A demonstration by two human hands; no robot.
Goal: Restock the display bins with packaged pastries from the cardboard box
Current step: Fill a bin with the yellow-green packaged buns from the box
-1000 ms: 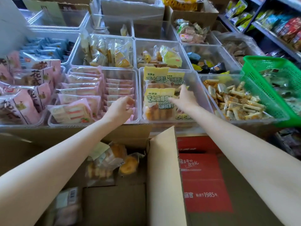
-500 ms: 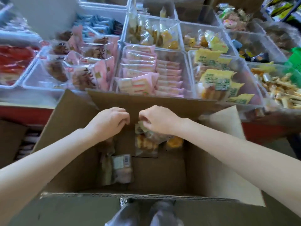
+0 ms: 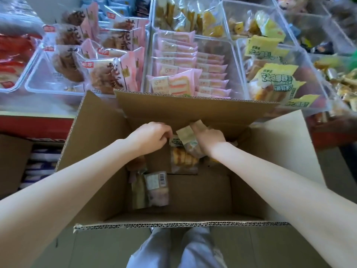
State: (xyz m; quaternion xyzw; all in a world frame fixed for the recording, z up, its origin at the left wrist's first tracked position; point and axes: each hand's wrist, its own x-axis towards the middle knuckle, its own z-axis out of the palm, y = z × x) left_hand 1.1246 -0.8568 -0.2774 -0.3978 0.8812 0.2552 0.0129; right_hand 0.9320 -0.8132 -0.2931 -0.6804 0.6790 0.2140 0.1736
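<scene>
pickup step: both hands at far end of the cardboard box (image 3: 96, 132), right hand (image 3: 207, 137) gripping a clear-wrapped pastry pack (image 3: 184, 155), left hand (image 3: 152, 135) curled, hold unclear; next lift to the yellow-pack bin (image 3: 316, 78) beyond box.

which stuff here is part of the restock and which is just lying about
Job: cardboard box; pastry packs gripped by left hand and right hand; barcode pack; yellow-pack bin.
Idle: pink sandwich bin; flower-cake packs; red packs.
</scene>
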